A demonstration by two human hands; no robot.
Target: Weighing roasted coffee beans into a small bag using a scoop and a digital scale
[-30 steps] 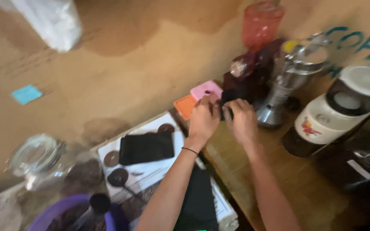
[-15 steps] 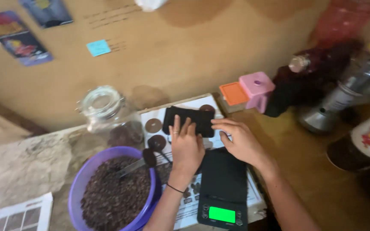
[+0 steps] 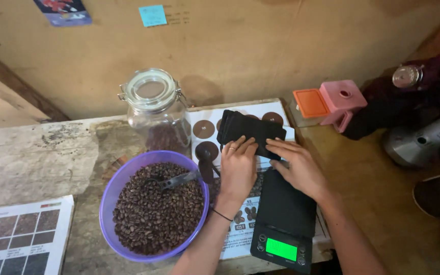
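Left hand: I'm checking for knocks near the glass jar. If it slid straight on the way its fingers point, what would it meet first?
The left hand already rests its fingertips on the stack of flat black pouches. Beyond lies the printed chart sheet with brown circles, then the wall. The clear glass clip-top jar sits off to its left, probably missed.

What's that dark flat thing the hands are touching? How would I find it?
Start at the big purple bowl full of coffee beans, then look right, past the glass jar. The left hand and right hand both rest on a stack of black pouches. Unlike the black scale below, it has no green screen.
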